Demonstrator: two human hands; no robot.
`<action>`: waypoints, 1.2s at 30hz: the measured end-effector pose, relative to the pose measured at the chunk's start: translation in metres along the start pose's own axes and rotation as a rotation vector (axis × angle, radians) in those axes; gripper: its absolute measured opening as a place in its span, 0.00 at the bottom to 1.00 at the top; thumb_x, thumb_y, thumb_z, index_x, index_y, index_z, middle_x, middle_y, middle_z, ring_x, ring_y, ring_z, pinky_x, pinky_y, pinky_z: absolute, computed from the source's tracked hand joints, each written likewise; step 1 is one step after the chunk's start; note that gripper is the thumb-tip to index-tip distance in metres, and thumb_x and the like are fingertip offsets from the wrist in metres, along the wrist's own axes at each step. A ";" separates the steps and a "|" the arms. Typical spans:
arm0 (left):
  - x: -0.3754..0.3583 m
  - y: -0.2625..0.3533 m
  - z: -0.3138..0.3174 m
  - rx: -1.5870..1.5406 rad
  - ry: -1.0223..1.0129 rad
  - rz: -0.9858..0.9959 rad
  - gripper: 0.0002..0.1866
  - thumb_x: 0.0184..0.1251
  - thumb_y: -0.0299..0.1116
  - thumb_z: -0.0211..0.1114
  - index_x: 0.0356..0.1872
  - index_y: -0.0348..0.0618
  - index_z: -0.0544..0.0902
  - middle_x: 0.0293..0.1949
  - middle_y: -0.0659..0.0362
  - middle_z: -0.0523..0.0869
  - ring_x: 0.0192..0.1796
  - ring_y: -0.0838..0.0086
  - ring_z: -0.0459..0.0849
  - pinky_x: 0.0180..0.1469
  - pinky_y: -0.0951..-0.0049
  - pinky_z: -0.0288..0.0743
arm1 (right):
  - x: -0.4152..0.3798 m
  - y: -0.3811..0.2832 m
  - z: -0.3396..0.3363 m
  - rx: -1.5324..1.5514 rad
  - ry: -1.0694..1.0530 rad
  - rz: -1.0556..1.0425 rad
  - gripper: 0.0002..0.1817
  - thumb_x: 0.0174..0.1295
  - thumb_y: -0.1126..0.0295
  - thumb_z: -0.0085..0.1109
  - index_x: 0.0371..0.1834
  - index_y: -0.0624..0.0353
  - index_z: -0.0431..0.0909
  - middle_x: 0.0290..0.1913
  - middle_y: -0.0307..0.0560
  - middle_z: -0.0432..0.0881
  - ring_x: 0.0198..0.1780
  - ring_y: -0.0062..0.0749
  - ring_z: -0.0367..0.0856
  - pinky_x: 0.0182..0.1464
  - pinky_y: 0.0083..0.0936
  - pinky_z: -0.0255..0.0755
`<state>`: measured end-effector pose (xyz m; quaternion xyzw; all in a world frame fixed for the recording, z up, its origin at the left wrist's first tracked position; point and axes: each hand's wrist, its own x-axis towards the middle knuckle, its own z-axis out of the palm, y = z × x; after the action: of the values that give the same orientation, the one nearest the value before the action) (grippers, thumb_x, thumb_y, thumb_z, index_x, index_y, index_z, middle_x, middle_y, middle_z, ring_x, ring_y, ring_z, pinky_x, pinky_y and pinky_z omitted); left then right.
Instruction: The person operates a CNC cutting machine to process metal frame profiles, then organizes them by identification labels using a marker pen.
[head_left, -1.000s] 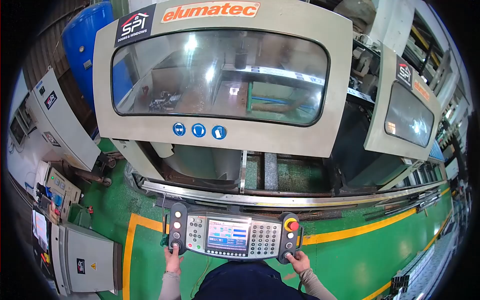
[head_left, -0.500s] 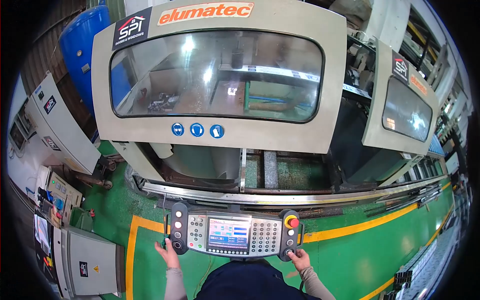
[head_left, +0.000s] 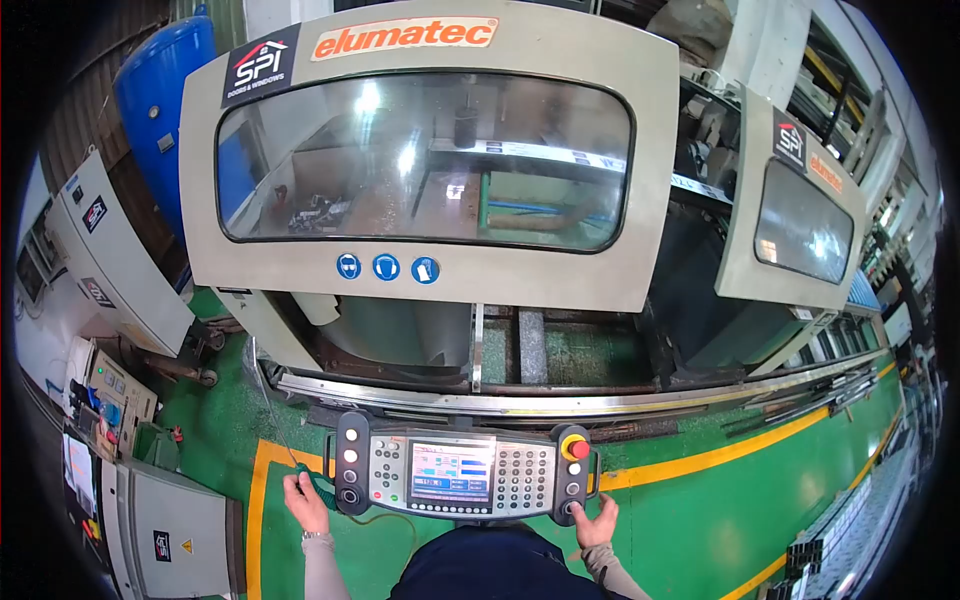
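Note:
In the head view, my left hand is closed around what looks like an air blow gun, its long thin nozzle slanting up and left. A green coiled hose lies between this hand and the control panel. My right hand is at the panel's lower right corner. Its thumb rests at a round button there, with the fingers apart near the side handle. A red emergency stop knob sits above that hand. The lit screen shows blue fields.
Behind the panel stands a large elumatec machine with a windowed hood and a metal rail along its front. A second hood is to the right. Grey cabinets stand at left. Metal profiles lie at right on the green floor.
My left hand has moved left, away from the panel, and the nozzle has swung from upright to a leftward slant. My right hand's fingers have spread while the thumb stays at the button.

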<state>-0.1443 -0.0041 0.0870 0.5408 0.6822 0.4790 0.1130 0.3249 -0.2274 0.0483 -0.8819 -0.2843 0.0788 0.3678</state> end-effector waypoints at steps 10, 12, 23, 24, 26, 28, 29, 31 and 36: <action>-0.044 0.193 0.015 -0.247 -0.319 0.273 0.11 0.60 0.31 0.67 0.25 0.39 0.75 0.25 0.52 0.75 0.29 0.57 0.75 0.32 0.61 0.68 | -0.008 -0.208 0.022 0.378 -0.962 -0.717 0.43 0.55 0.56 0.72 0.70 0.65 0.61 0.63 0.64 0.71 0.61 0.48 0.77 0.63 0.36 0.71; -0.059 0.226 0.034 -0.354 -0.433 0.319 0.12 0.60 0.33 0.68 0.25 0.39 0.75 0.25 0.52 0.75 0.29 0.55 0.75 0.30 0.60 0.68 | -0.037 -0.221 0.043 0.408 -0.887 -0.786 0.42 0.58 0.63 0.67 0.71 0.66 0.53 0.62 0.65 0.69 0.62 0.54 0.74 0.62 0.38 0.70; -0.080 0.250 0.046 -0.370 -0.818 0.567 0.42 0.61 0.50 0.69 0.72 0.42 0.62 0.65 0.36 0.66 0.70 0.49 0.64 0.70 0.55 0.59 | 0.007 -0.243 0.053 1.076 -0.497 -0.056 0.19 0.72 0.64 0.48 0.59 0.61 0.59 0.49 0.52 0.74 0.41 0.37 0.81 0.47 0.31 0.76; -0.094 0.242 0.051 -0.416 -0.926 0.425 0.45 0.62 0.49 0.69 0.73 0.40 0.57 0.64 0.37 0.68 0.68 0.51 0.68 0.69 0.57 0.62 | 0.026 -0.252 0.041 1.127 -0.514 -0.009 0.17 0.75 0.61 0.43 0.58 0.60 0.60 0.45 0.51 0.75 0.36 0.34 0.80 0.41 0.31 0.77; -0.114 0.234 0.047 -0.516 -1.194 0.078 0.47 0.66 0.46 0.67 0.75 0.37 0.47 0.58 0.40 0.75 0.59 0.55 0.78 0.63 0.63 0.70 | 0.062 -0.269 0.025 1.171 -0.490 0.037 0.17 0.77 0.55 0.39 0.56 0.57 0.60 0.39 0.49 0.76 0.27 0.30 0.78 0.31 0.30 0.77; -0.132 0.190 0.071 -0.496 -1.416 -0.036 0.35 0.67 0.45 0.67 0.67 0.35 0.63 0.46 0.49 0.82 0.48 0.66 0.83 0.51 0.68 0.76 | 0.088 -0.272 0.020 1.166 -0.434 0.002 0.17 0.77 0.53 0.38 0.54 0.55 0.61 0.35 0.48 0.75 0.22 0.29 0.76 0.25 0.30 0.77; -0.125 0.190 0.067 -0.362 -1.489 0.047 0.31 0.67 0.46 0.67 0.63 0.36 0.69 0.41 0.52 0.84 0.43 0.70 0.84 0.46 0.70 0.77 | 0.099 -0.271 0.016 1.167 -0.422 -0.033 0.16 0.77 0.54 0.38 0.53 0.55 0.61 0.35 0.48 0.74 0.21 0.29 0.75 0.23 0.30 0.76; -0.121 0.183 0.057 -0.305 -1.367 0.166 0.28 0.66 0.48 0.66 0.58 0.39 0.74 0.34 0.55 0.84 0.36 0.71 0.83 0.39 0.71 0.76 | 0.110 -0.273 0.013 1.138 -0.371 -0.043 0.14 0.77 0.56 0.40 0.54 0.54 0.61 0.33 0.46 0.73 0.20 0.28 0.74 0.23 0.28 0.76; -0.115 0.182 0.043 -0.231 -1.360 0.180 0.23 0.68 0.50 0.63 0.53 0.44 0.78 0.25 0.58 0.81 0.26 0.67 0.81 0.31 0.70 0.73 | 0.111 -0.289 0.006 1.138 -0.426 -0.102 0.13 0.77 0.57 0.41 0.54 0.54 0.61 0.32 0.44 0.73 0.19 0.27 0.74 0.21 0.27 0.75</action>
<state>0.0436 -0.0871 0.1638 0.7598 0.3571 0.1107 0.5320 0.2864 0.0023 0.2525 -0.4971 -0.3067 0.3754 0.7197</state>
